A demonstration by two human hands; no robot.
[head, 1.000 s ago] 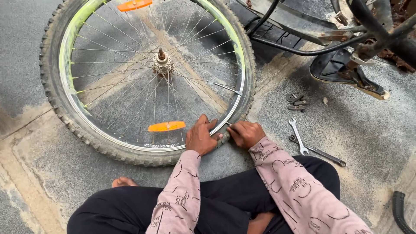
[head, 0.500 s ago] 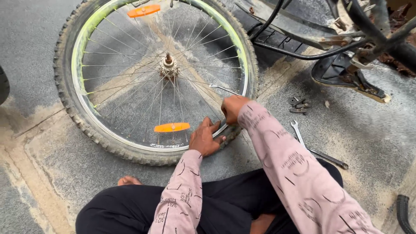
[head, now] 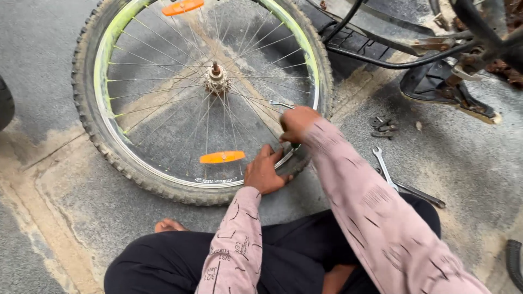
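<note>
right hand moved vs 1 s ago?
Yes. The right hand has gone from the near rim, beside the left hand, up over the spokes toward the hub. The left hand stays pressed on the tyre.

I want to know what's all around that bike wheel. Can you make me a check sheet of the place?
Surface: grey concrete ground with sandy, worn strips.
Job's things: bicycle wheel lying flat, knobbly tyre, green-tinted rim, two orange reflectors; a thin metal lever sticks out by the rim.
Clutter: two spanners crossed on the ground; small nuts and bolts beside them.
Hands: left hand presses on the tyre and rim; right hand is closed on the lever over the rim.
Cables: nothing seen.
Surroundings: black bicycle frame and a pedal at the top right; the person's bare foot and dark trousers below.
</note>
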